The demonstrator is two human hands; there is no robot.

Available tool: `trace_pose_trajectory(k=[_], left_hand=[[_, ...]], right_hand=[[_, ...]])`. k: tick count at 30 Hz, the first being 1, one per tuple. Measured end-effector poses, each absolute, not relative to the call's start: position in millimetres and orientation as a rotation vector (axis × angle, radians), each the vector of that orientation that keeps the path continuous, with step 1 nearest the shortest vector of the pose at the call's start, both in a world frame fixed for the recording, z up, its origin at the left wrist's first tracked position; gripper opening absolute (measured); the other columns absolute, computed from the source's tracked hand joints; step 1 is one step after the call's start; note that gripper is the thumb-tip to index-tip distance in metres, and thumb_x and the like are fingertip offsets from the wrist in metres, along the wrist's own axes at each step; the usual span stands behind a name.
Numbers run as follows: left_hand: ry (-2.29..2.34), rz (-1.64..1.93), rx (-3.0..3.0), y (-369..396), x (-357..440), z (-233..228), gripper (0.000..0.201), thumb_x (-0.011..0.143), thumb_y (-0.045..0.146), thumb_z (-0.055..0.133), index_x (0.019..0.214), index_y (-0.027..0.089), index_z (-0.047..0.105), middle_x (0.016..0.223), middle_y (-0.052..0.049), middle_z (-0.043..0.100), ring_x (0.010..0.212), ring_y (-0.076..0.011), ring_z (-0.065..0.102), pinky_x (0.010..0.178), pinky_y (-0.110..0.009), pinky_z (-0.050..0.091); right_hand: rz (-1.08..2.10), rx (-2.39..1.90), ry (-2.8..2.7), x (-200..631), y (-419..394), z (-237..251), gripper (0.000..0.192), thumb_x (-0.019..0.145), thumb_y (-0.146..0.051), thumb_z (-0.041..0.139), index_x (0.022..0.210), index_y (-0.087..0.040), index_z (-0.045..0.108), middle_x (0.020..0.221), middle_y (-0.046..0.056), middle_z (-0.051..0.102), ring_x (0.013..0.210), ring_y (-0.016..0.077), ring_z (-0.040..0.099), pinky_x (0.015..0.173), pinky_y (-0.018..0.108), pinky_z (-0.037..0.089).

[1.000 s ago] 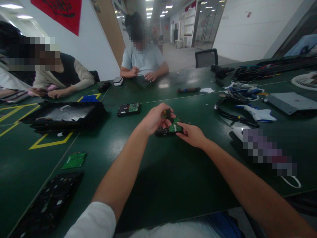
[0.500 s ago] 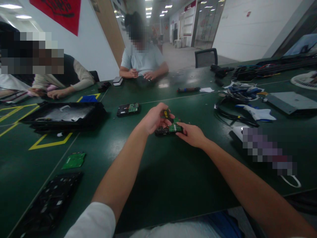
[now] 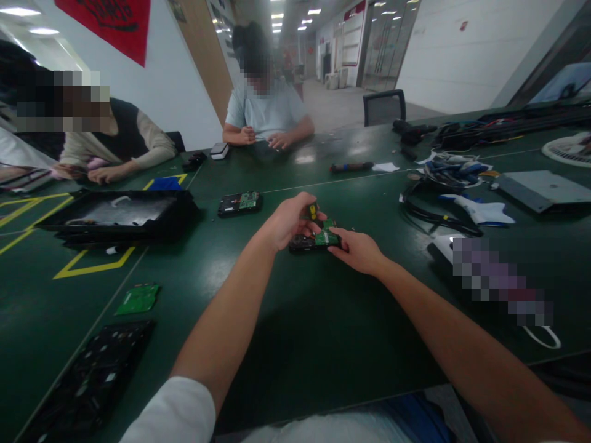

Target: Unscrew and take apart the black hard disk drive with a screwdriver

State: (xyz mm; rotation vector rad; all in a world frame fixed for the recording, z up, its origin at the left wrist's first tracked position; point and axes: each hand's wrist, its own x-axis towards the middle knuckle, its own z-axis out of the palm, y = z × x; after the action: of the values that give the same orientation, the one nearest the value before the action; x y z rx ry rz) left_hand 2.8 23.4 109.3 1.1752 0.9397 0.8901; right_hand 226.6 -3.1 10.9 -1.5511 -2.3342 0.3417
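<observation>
My left hand (image 3: 292, 220) is closed round a small screwdriver with a black and yellow handle (image 3: 313, 212). The handle stands over a hard drive (image 3: 307, 245) lying on the table in front of me; the tool's tip is hidden. A green circuit board (image 3: 327, 237) shows on the drive's upper face. My right hand (image 3: 357, 251) grips the drive's right end, thumb at the near edge and fingers on top.
Another hard drive (image 3: 240, 203) lies beyond my left hand. At left are a black tray (image 3: 124, 212), a loose green board (image 3: 138, 299) and a black drive casing (image 3: 92, 375). Cables (image 3: 450, 169) and a grey metal box (image 3: 545, 192) lie right. Two people sit across the table.
The screwdriver handle has turned and shifted slightly in my left hand. My right hand keeps its place on the hard drive. The person at far left has moved their head a little.
</observation>
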Motion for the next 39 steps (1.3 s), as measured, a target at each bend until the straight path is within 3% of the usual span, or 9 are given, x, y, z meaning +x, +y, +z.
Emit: trace_pose_trajectory(k=[19,25,34,39], left_hand=[[0.993,0.958,1.300,25.0,0.8,108.9,0.028,0.090,0.040,0.058,0.084,0.016,0.071,0.098,-0.010,0.074,0.055,-0.0102,0.059,0.046,-0.023,0.039],[0.939,0.881,1.194,23.0,0.9,109.1,0.026,0.090,0.042,0.061,0.095,0.017,0.066,0.094,-0.011,0.076,0.054,-0.0132,0.062,0.046,-0.025,0.042],[1.029,0.929,1.293,24.1,0.8,111.4,0.028,0.091,0.042,0.061,0.086,0.016,0.071,0.091,-0.010,0.072,0.057,-0.0126,0.063,0.048,-0.024,0.043],[1.098,0.940,1.264,21.8,1.0,115.4,0.024,0.089,0.041,0.063,0.091,0.017,0.068,0.092,-0.011,0.074,0.054,-0.0141,0.064,0.045,-0.025,0.041]], right_hand=[[0.345,-1.568,-2.333,225.8,-3.0,11.6,0.051,0.103,-0.043,0.067,0.150,-0.025,0.058,0.094,0.002,0.075,0.078,0.0190,0.065,0.067,0.030,0.038],[0.356,-1.557,-2.334,225.7,-3.7,12.8,0.050,0.103,-0.042,0.066,0.150,-0.024,0.058,0.094,0.003,0.075,0.078,0.0190,0.065,0.067,0.031,0.038],[0.360,-1.555,-2.334,225.8,-2.6,11.7,0.052,0.102,-0.042,0.066,0.151,-0.025,0.058,0.090,0.001,0.074,0.077,0.0189,0.064,0.066,0.031,0.036],[0.345,-1.574,-2.320,225.9,-1.7,9.4,0.055,0.103,-0.042,0.066,0.154,-0.025,0.056,0.090,0.001,0.074,0.077,0.0190,0.065,0.066,0.031,0.036]])
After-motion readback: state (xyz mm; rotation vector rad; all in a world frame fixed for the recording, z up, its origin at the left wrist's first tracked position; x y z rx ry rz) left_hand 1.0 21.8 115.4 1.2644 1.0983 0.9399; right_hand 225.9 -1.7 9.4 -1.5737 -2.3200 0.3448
